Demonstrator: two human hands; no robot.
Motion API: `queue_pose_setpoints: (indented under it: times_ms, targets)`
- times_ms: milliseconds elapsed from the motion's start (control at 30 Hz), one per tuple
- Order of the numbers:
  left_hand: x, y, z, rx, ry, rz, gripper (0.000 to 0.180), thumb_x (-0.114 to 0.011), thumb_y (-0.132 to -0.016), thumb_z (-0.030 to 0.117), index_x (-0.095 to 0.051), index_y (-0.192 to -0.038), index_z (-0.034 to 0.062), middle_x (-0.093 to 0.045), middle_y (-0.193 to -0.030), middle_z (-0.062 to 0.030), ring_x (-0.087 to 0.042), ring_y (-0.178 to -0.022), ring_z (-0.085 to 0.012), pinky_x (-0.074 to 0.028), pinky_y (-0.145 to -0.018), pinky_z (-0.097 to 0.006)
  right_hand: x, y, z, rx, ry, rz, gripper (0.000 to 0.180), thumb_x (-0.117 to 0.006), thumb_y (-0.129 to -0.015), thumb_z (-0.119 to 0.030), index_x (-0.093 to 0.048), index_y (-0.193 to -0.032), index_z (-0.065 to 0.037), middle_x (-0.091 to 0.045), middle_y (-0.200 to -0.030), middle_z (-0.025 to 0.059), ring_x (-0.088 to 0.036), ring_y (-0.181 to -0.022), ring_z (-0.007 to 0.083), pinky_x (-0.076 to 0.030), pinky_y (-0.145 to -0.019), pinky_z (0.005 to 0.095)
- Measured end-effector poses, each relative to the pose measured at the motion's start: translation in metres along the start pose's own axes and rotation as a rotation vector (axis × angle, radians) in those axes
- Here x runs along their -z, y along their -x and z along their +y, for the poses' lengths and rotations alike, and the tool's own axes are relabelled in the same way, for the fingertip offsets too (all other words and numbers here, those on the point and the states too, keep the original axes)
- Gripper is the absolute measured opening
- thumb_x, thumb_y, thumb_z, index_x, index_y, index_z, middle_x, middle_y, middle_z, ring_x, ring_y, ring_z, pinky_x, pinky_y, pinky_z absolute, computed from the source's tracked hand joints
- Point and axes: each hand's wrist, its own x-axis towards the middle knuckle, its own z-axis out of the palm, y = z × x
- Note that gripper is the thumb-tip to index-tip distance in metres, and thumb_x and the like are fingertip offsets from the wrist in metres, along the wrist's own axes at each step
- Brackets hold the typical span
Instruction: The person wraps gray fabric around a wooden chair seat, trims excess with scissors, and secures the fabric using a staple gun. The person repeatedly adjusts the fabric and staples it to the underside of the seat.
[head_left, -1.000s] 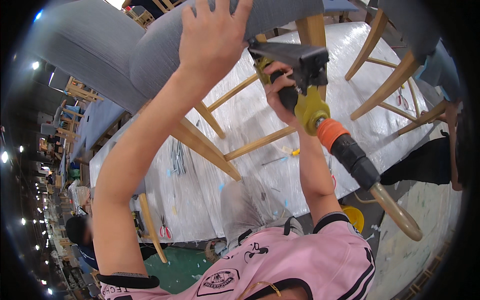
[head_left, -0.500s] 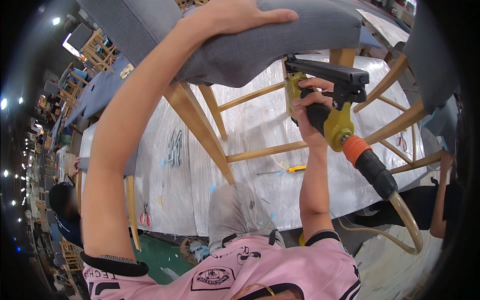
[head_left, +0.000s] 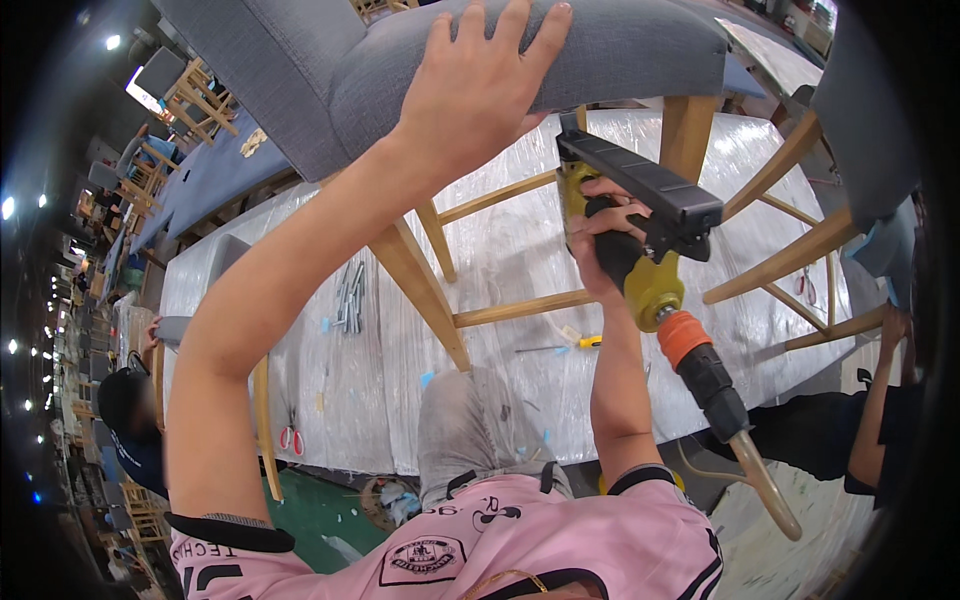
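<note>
A grey upholstered chair (head_left: 640, 50) with wooden legs stands in front of me at the top of the view. My left hand (head_left: 480, 80) lies on the seat fabric near its front edge, fingers spread. Below that edge, my right hand (head_left: 607, 222) grips a yellow and black air staple gun (head_left: 640, 185). The gun's nose is close under the seat's edge; whether it touches the fabric I cannot tell. From an orange and black coupling (head_left: 700, 362) on its handle a clear air hose (head_left: 765, 485) runs down to the right.
Plastic film covers the worktable (head_left: 400, 400). On it lie metal bolts (head_left: 350, 298), red-handled scissors (head_left: 291, 438) and a yellow screwdriver (head_left: 588, 342). More chairs stand left and right, a wooden one (head_left: 800, 262) close on my right. People are at both sides.
My left hand has shifted, its fingers now spread on the seat, and the fabric hanging at the edge no longer droops. The staple gun has moved slightly left and down.
</note>
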Motion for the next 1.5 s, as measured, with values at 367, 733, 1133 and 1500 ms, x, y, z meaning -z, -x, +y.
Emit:
queue_pose_setpoints:
  times_ms: [367,733,1133,1500]
  targets:
    - [-0.023,0.013,0.017,-0.028,-0.013,0.181,0.066,-0.068,-0.086,0.015,-0.051,-0.149,0.0094,-0.056,-0.137,-0.0225,-0.058,-0.108,-0.0426,-0.047,-0.090,-0.057,-0.006,0.007,0.001,0.646,0.402,-0.151,0.038,-0.067,-0.073,0.011,-0.069,-0.107,-0.004,-0.065,-0.119,0.0103,-0.068,-0.098,0.0158,-0.059,-0.074,0.0224]
    - [0.003,0.012,0.042,0.044,-0.082,0.023,0.085,-0.074,-0.082,0.007,-0.038,-0.158,0.0132,-0.050,-0.144,-0.0214,-0.056,-0.119,-0.0403,-0.046,-0.094,-0.055,0.004,0.019,0.012,0.402,0.241,-0.209,0.028,-0.061,-0.083,-0.010,-0.065,-0.107,0.004,-0.060,-0.127,0.0221,-0.060,-0.115,0.0259,-0.050,-0.098,0.0362]
    - [0.033,-0.049,-0.026,0.341,0.681,-0.456,0.102,-0.080,-0.077,0.053,-0.040,-0.154,-0.0007,-0.056,-0.141,-0.0294,-0.057,-0.127,-0.0441,-0.046,-0.108,-0.046,0.015,0.006,-0.040,0.766,0.441,-0.216,0.021,-0.068,-0.074,0.009,-0.061,-0.081,-0.009,-0.068,-0.109,0.0063,-0.060,-0.110,0.0232,-0.045,-0.104,0.0420]
    - [0.022,-0.035,-0.015,0.170,0.513,-0.248,0.094,-0.067,-0.089,0.060,-0.039,-0.151,-0.0042,-0.059,-0.136,-0.0312,-0.059,-0.126,-0.0407,-0.046,-0.108,-0.045,0.005,-0.015,-0.037,0.815,0.561,-0.236,0.017,-0.068,-0.078,0.006,-0.063,-0.088,-0.006,-0.067,-0.110,0.0080,-0.064,-0.103,0.0204,-0.051,-0.090,0.0317]
